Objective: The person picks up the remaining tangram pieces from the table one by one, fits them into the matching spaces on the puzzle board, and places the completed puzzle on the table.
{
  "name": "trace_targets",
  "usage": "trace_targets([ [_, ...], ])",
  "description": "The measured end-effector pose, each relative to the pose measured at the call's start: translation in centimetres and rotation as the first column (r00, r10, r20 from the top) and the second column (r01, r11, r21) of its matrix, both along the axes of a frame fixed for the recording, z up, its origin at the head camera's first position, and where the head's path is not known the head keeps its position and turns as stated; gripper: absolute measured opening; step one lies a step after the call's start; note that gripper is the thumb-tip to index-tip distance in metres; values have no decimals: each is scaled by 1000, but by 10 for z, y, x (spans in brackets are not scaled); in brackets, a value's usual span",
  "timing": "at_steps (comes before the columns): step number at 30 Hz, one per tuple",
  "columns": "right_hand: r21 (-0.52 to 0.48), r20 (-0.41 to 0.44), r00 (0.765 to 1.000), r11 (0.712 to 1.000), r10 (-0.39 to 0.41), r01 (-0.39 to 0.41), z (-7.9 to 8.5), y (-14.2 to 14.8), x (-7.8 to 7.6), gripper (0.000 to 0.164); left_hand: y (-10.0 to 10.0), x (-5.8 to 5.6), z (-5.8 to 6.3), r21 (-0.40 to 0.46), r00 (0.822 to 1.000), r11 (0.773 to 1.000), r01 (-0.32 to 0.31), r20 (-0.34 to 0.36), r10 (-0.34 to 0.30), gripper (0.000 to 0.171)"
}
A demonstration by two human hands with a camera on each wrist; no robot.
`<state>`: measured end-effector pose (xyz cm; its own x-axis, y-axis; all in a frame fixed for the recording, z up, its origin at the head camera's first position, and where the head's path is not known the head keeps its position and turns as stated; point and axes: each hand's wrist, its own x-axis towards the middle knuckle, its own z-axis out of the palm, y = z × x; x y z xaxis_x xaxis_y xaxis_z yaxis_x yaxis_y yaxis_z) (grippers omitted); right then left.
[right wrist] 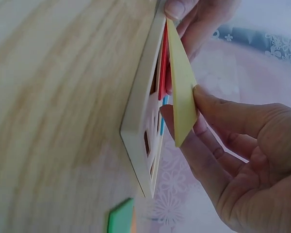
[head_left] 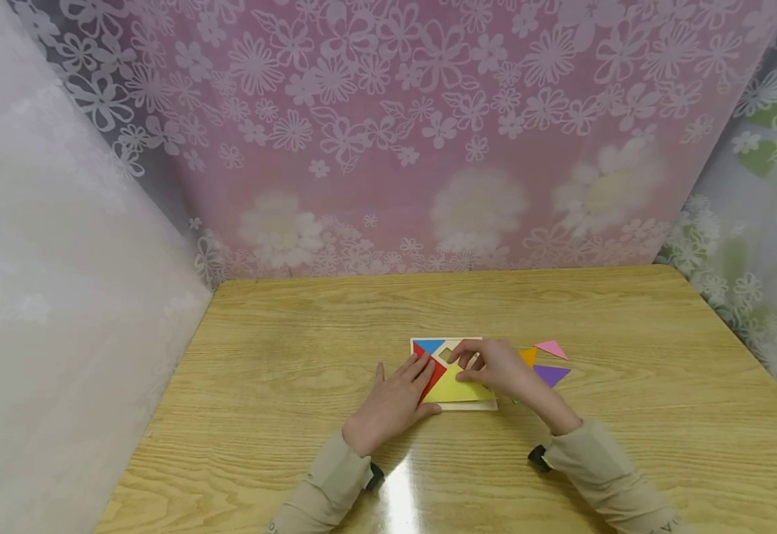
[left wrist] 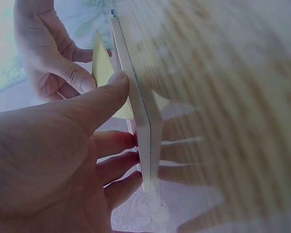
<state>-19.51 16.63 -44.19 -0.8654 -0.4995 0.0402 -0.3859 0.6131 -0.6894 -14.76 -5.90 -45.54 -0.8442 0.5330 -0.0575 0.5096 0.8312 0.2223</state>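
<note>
A large yellow triangle [head_left: 456,390] is pinched between the thumb and fingers of my right hand [head_left: 503,368]. It stands tilted over a pale wooden tangram board [head_left: 471,406], with one edge raised, as the right wrist view shows. My left hand [head_left: 391,402] rests at the board's left side, fingers spread over a red triangle [head_left: 438,373] lying in the board. The left thumb [left wrist: 117,78] lies along the board's near edge, close to the yellow piece. A blue triangle [head_left: 430,346] sits in the far left corner. Part of the board is hidden behind the right hand.
To the right of the board lie a pink triangle [head_left: 553,348], a purple triangle [head_left: 551,374] and an orange piece [head_left: 529,356]. A green piece [right wrist: 120,216] lies beside them, mostly covered by the right arm in the head view. Floral curtains [head_left: 375,148] surround the wooden table [head_left: 281,341].
</note>
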Motion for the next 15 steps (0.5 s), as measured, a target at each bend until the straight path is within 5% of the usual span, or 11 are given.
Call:
trace_targets([
  [15, 14, -52, 998, 999, 31, -30, -8, -3, 4, 19, 0, 0, -1, -17, 1000, 1000, 7, -24, -7, 72],
])
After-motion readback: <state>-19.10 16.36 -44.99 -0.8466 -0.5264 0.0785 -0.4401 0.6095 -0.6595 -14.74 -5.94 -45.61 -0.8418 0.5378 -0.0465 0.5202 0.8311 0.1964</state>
